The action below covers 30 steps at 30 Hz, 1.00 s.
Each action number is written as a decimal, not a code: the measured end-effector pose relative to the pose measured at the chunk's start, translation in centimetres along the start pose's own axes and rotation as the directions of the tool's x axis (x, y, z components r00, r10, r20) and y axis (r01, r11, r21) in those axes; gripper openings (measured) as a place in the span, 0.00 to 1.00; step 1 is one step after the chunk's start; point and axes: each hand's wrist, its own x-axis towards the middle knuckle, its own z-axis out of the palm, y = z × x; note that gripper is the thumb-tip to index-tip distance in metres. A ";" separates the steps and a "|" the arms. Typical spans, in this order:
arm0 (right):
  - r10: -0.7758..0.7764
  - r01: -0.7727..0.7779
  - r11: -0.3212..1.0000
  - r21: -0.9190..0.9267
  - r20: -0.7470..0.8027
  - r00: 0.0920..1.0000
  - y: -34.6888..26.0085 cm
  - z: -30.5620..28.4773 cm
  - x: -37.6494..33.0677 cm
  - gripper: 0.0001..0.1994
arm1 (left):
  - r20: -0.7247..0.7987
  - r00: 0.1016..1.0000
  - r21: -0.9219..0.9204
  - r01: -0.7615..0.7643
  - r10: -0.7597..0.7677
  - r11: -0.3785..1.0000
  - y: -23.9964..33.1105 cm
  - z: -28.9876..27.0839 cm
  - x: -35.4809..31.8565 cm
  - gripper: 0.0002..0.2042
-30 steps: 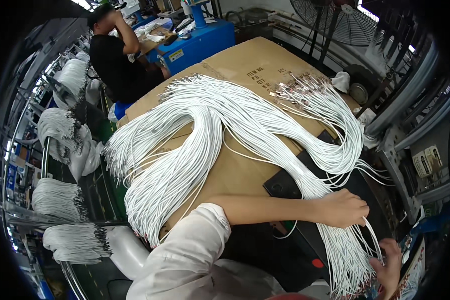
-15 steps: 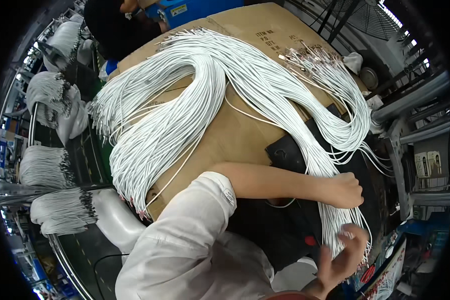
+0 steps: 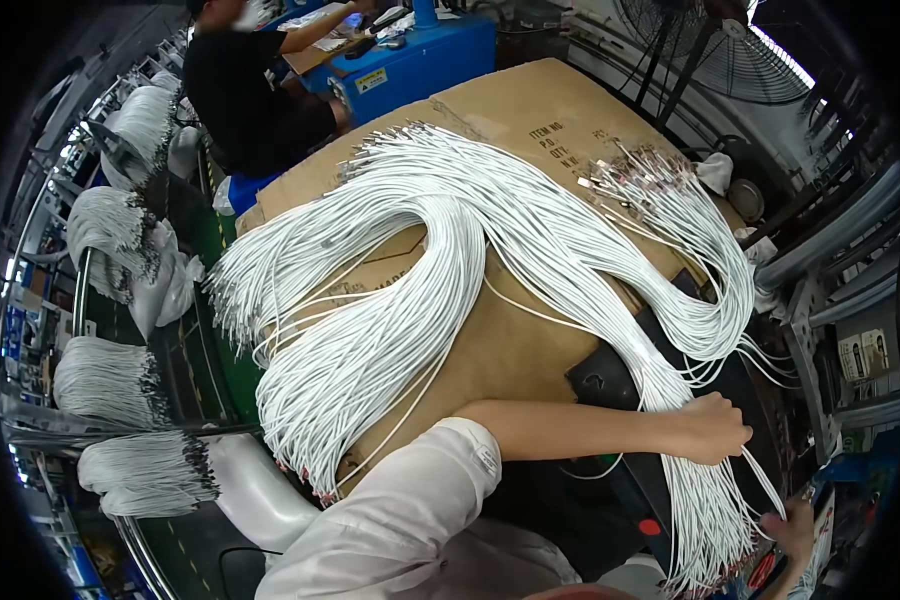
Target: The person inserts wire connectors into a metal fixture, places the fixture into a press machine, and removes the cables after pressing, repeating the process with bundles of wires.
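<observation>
Left hand (image 3: 715, 428) fisted on the white cable bundle (image 3: 530, 230), same spot as before. Right hand (image 3: 792, 528) has dropped lower right, fingers pinching one drawn-out strand.

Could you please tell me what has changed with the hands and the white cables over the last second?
The right hand, raised and open at the cable ends half a second ago, has dropped to the lower edge and now pinches a thin strand pulled from the white cables. The left hand stayed pressed on the bundle, over the black mat. The cables' spread across the cardboard looks unchanged; the view itself shifted.
</observation>
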 end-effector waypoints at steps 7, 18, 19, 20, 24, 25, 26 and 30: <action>-0.070 0.100 0.723 0.684 -0.071 0.995 -8.0 3.1 1.5 0.15 | -0.488 0.873 -0.238 -0.107 -0.024 0.965 0.4 1.3 1.0 0.12; 0.029 0.031 0.930 0.367 -0.157 0.987 10.2 2.3 0.9 0.14 | 0.156 0.986 0.128 0.041 -0.061 0.991 -0.6 0.7 0.8 0.17; 0.064 -0.019 0.924 0.383 -0.107 0.992 9.6 1.8 0.2 0.15 | 0.097 0.993 0.063 0.065 -0.071 0.996 -0.4 0.3 0.6 0.16; 0.095 -0.068 0.917 0.394 -0.049 0.994 9.1 1.3 -0.5 0.16 | 0.038 0.995 -0.009 0.092 -0.091 0.996 0.1 0.1 0.4 0.16; 0.209 -0.268 0.875 0.403 0.185 0.960 7.3 0.4 -3.2 0.20 | -0.078 0.987 -0.245 0.119 -0.142 0.962 0.0 -0.2 0.8 0.14; 0.239 -0.320 0.862 0.394 0.241 0.941 7.0 0.3 -4.0 0.21 | -0.111 0.982 -0.332 0.108 -0.153 0.937 -0.1 -0.1 1.1 0.14; 0.237 -0.321 0.859 0.400 0.246 0.940 6.6 0.4 -4.6 0.21 | -0.103 0.982 -0.329 0.114 -0.156 0.937 -0.3 0.1 1.4 0.14; 0.292 -0.179 0.687 0.704 -0.042 0.955 5.6 0.3 -6.7 0.19 | 0.004 0.993 -0.309 0.116 -0.121 0.944 -1.3 0.9 2.5 0.15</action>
